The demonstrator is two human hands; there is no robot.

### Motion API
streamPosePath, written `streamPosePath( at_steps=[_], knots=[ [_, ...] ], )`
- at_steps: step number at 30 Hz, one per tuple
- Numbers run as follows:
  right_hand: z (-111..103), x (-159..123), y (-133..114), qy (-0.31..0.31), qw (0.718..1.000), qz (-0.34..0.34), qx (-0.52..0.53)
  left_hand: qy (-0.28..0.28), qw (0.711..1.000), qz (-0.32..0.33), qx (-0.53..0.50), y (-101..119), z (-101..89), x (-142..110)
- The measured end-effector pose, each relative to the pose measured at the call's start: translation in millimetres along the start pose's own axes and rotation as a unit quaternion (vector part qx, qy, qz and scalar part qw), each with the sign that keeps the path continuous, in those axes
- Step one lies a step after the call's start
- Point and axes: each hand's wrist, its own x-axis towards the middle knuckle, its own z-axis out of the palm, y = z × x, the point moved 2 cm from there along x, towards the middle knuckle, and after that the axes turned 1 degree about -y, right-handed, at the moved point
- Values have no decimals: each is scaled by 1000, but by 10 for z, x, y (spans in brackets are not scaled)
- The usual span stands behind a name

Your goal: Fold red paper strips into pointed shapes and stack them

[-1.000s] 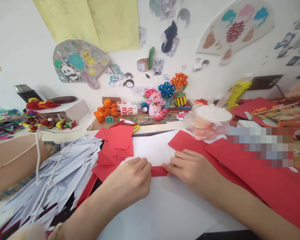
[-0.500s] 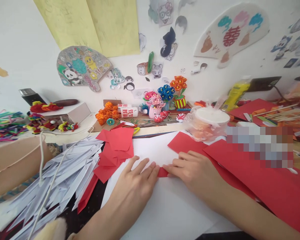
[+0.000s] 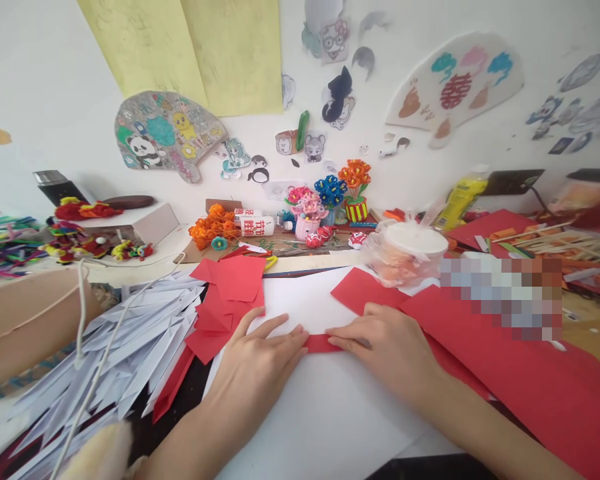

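Note:
A small folded strip of red paper (image 3: pixel 319 343) lies on a white sheet (image 3: pixel 330 413) in front of me. My left hand (image 3: pixel 260 363) lies flat on the strip's left end, fingers stretched out and spread. My right hand (image 3: pixel 380 347) rests on its right end, fingers extended and pressed down on the paper. Only a short red piece shows between the two hands; the rest is hidden under them.
A stack of red paper squares (image 3: pixel 230 293) lies behind my left hand, a heap of folded white papers (image 3: pixel 115 347) to the left. Large red sheets (image 3: pixel 530 373) spread to the right. A bagged white-lidded cup (image 3: pixel 405 257), pipe-cleaner flowers (image 3: pixel 330 193) and a glue bottle (image 3: pixel 253 223) stand behind.
My left hand went from a loose fist on the strip to a flat, open palm pressing it. The right hand stayed on the right end. The view shifted slightly.

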Motion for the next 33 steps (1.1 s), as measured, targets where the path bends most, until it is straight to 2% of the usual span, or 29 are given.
streamPosePath(
  at_steps=[3, 11, 17, 21, 24, 26, 28, 33],
  knots=[
    [29, 62, -44, -43, 999, 14, 23, 1, 999, -46, -18, 26, -1, 93],
    [46, 126, -146, -105, 993, 15, 56, -96, 988, -107, -55, 45, -56, 295],
    [15, 131, -152, -133, 988, -26, 77, -110, 990, -64, -56, 23, -98, 303],
    [-38, 97, -164, -146, 987, -53, 44, -101, 995, 5, -1, 44, -117, 224],
    [-41, 34, -202, -140, 981, -129, -47, -98, 990, 64, 83, 79, -104, 167],
    [-24, -28, -224, -119, 967, -196, -107, -97, 981, 105, 130, 97, -89, 128],
    [-8, -94, -228, -91, 958, -236, -134, -91, 976, 135, 144, 95, -78, 86],
    [-12, -186, -221, -71, 966, -219, -120, -54, 988, 116, 90, 23, -72, 12]
  ],
)
